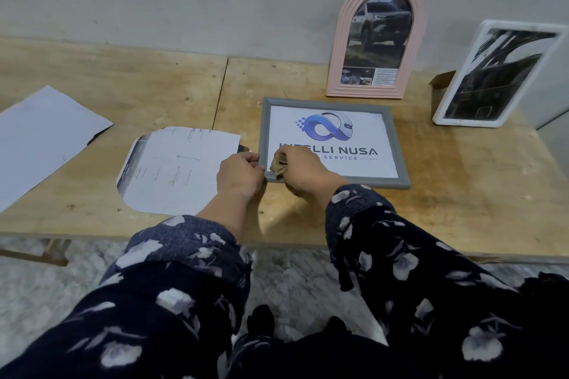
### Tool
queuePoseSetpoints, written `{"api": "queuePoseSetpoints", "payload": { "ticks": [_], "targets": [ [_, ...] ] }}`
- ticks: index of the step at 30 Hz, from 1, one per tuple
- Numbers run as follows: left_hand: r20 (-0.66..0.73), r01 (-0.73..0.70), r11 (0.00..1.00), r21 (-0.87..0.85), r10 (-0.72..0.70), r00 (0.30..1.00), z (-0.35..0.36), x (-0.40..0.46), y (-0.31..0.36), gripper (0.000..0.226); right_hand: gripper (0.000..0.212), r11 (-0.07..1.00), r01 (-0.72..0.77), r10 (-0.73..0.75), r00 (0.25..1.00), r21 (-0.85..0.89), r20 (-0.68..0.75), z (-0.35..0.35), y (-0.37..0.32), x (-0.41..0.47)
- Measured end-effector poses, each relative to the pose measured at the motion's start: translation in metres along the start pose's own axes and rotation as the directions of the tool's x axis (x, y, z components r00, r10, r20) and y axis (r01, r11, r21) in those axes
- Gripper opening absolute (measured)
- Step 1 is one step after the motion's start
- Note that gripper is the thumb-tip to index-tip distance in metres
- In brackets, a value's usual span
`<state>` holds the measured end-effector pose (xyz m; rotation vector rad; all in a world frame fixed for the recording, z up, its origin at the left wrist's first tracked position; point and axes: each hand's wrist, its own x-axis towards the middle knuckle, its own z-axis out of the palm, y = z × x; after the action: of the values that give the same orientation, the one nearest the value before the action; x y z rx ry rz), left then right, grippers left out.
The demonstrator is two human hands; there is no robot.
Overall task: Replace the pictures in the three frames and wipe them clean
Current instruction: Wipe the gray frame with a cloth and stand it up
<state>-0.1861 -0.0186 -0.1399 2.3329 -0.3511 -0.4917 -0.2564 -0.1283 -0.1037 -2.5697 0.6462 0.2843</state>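
grey frame flat at table centre, print reads "NUSA / SERVICE" | left hand pinches its 7 o'clock corner | right hand clutches tan cloth on glass | pink arched frame 12 o'clock, truck photo | white frame 2 o'clock | loose sheets 9 o'clock

Grey frame flat, logo print inside
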Motion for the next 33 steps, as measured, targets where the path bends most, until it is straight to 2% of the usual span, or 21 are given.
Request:
{"api": "queuePoseSetpoints", "payload": {
  "ticks": [3, 8, 11, 15, 18, 23, 33],
  "targets": [
    [0.000, 0.008, 1.000, -0.006, -0.008, 1.000, 0.000, -0.001, 0.000, 0.034, 0.035, 0.999, 0.027, -0.026, 0.999, -0.045, 0.025, -0.003, 0.001, 0.000],
    [-0.003, 0.012, 1.000, -0.024, -0.012, 1.000, 0.000, -0.002, 0.001, 0.034, 0.027, 0.963, 0.149, -0.167, 0.984, -0.225, -0.061, -0.002, -0.006, 0.003],
    [-0.007, 0.020, 0.999, -0.036, -0.020, 1.000, 0.000, -0.002, 0.001, 0.031, 0.027, 0.930, 0.184, -0.216, 0.974, -0.319, -0.066, -0.001, -0.010, 0.002],
    [-0.023, 0.041, 0.999, -0.025, -0.042, 0.999, 0.000, -0.004, 0.007, 0.031, 0.026, 0.920, 0.212, -0.246, 0.967, -0.331, -0.062, -0.001, -0.009, -0.001],
    [-0.042, 0.065, 0.998, -0.009, -0.065, 0.997, 0.001, -0.004, 0.011, 0.031, 0.032, 0.887, 0.260, -0.294, 0.955, -0.381, -0.034, 0.000, -0.008, 0.000],
    [-0.067, 0.107, 0.994, 0.020, -0.105, 0.992, 0.004, -0.006, 0.015, 0.035, 0.029, 0.830, 0.308, -0.366, 0.930, -0.464, -0.038, 0.000, -0.001, -0.004],
    [-0.125, 0.166, 0.986, 0.035, -0.160, 0.979, 0.009, -0.014, 0.023, 0.038, 0.029, 0.828, 0.298, -0.341, 0.940, -0.475, -0.005, -0.010, 0.037, -0.011]
  ]
}}
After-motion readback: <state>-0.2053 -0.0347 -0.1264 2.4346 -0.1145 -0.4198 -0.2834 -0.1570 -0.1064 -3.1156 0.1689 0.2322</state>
